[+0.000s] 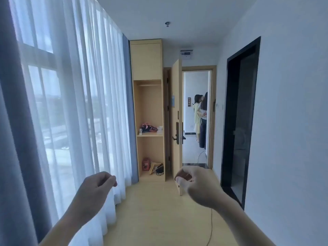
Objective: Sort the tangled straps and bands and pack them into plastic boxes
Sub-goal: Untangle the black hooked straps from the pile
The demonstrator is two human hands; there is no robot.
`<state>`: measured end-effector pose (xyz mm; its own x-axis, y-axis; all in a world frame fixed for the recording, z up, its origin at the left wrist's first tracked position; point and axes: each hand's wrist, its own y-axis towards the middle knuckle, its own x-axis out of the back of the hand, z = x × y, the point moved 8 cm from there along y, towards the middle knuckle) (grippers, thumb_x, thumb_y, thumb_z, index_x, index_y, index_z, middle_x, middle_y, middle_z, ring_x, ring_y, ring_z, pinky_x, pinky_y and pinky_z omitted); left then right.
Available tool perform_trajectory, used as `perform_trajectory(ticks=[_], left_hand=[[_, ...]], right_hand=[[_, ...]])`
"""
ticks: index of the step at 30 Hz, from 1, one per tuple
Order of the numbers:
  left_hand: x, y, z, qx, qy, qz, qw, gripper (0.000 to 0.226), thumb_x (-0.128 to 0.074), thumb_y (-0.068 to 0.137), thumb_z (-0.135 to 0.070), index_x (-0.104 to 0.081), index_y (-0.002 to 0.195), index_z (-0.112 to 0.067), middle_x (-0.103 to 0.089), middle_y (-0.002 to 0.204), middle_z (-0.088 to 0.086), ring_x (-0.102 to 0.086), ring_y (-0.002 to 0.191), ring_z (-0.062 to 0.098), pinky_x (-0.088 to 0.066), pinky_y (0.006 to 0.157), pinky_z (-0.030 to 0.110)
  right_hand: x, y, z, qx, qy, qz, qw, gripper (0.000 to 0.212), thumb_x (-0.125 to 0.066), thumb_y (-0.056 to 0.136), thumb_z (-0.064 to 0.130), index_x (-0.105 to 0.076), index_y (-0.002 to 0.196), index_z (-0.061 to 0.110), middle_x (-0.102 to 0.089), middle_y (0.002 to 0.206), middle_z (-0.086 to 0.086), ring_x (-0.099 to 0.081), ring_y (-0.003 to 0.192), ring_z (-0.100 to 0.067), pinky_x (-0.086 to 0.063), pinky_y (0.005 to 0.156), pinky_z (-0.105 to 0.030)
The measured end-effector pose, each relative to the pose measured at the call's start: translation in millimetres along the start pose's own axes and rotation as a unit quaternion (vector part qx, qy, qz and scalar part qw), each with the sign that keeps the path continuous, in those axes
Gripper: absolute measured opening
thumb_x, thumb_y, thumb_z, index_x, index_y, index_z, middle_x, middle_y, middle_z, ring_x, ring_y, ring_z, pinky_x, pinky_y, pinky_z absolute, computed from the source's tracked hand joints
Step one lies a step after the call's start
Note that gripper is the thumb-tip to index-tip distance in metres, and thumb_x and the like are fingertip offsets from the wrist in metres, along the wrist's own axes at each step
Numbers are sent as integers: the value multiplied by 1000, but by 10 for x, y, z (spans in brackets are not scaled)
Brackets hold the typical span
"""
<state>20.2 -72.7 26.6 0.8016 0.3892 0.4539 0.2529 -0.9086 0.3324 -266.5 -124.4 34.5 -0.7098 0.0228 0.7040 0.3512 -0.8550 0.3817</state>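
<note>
Clearly, stage: by my judgement the sorting is not yet begun, since no strap or box lies within reach.
Straps: none that I can be sure of. A pink-and-black pile point(148, 127) on the cupboard point(147, 68) shelf point(150, 134) may be them, but it is too small to tell.
Boxes: no plastic box can be made out.
Left hand point(98, 185): raised ahead, just beside the curtain point(79, 103), its back to the camera. Its fingers point(110, 181) are curled into a loose fist with nothing in it.
Right hand point(190, 181): raised to about the same height, seen in front of the lower edge of the door point(176, 121). Its fingers are curled and the thumb meets the fingertips point(179, 178); whether it pinches anything I cannot tell.
Arms: both bare forearms come up from the lower corners, stretched forward and apart, over the floor point(156, 210), touching nothing.
Why so: probably hands shown to the camera, or a walk toward the cupboard. This is a guess.
Cord point(211, 226): a thin one lies on the floor under the right forearm.
Beyond: the door stands ajar, and two people point(201, 118) stand outside, well apart from the hands.
Next: likely going to the cupboard to look over that pile.
</note>
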Motion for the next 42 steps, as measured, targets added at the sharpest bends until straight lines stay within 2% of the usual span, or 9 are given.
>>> perform_trajectory(ticks=[3,7,11,15,27,30,35,37,42], left_hand=[[-198,337,107,7,-12,1,1000,29,-59,95,-23,-69,67,-22,-41,53,-3,-36,48,11,-29,54,28],[-590,907,140,6,-13,5,1000,22,-67,93,-16,-69,72,-12,-58,55,-1,-51,48,5,-41,59,28],[-897,1583,120,6,-4,4,1000,16,-70,90,-11,-70,74,-13,-67,65,3,-61,56,10,-45,63,31],[-1095,2160,200,9,-4,-1,1000,26,-68,88,-11,-68,66,-23,-68,66,6,-65,70,29,-46,65,34],[-1238,3848,788,0,-3,12,1000,22,-66,85,-7,-68,70,-24,-67,71,12,-53,61,16,-39,59,30],[-1176,4384,973,-14,-11,17,1000,25,-66,86,-7,-68,68,-24,-69,72,9,-59,66,22,-43,64,32],[-994,5345,1257,-32,-12,43,998,29,-65,89,-9,-69,66,-25,-70,72,4,-66,82,37,-48,70,39],[-951,5690,1379,-44,-12,45,998,28,-65,89,-10,-70,67,-27,-70,72,4,-66,80,35,-48,68,38],[-1097,6321,1687,-47,-14,75,996,27,-63,90,-12,-70,73,-31,-71,75,2,-66,76,30,-47,66,35]], right_hand=[[-34,293,-212,-6,-5,-23,1000,21,-59,98,33,-69,84,22,-70,78,1,-57,69,2,-44,60,-8],[-82,824,-628,-19,28,-13,999,26,-58,99,33,-67,79,20,-66,68,0,-51,56,-2,-43,55,-19],[-58,1444,-1032,-30,33,-2,999,21,-57,98,33,-66,82,22,-64,67,11,-57,63,-5,-48,60,-21],[-44,2075,-1348,-20,44,-2,999,19,-57,96,33,-67,81,25,-68,78,5,-62,78,-13,-53,68,-29],[-799,3805,-1749,-22,56,30,998,20,-55,93,37,-66,83,24,-70,81,-1,-60,65,-13,-53,63,-36],[-967,4260,-1759,-30,56,20,998,19,-55,92,38,-67,83,25,-70,82,4,-62,67,-11,-53,63,-32],[-1198,5111,-1674,-33,63,-8,997,19,-55,92,35,-67,82,25,-71,79,1,-68,74,-23,-57,67,-42],[-1331,5392,-1686,-28,75,-26,996,19,-55,92,35,-66,80,27,-70,76,1,-68,71,-23,-57,65,-40],[-1711,5867,-1925,-40,54,-7,998,18,-56,92,40,-66,81,31,-67,84,12,-60,68,-3,-50,62,-21]])
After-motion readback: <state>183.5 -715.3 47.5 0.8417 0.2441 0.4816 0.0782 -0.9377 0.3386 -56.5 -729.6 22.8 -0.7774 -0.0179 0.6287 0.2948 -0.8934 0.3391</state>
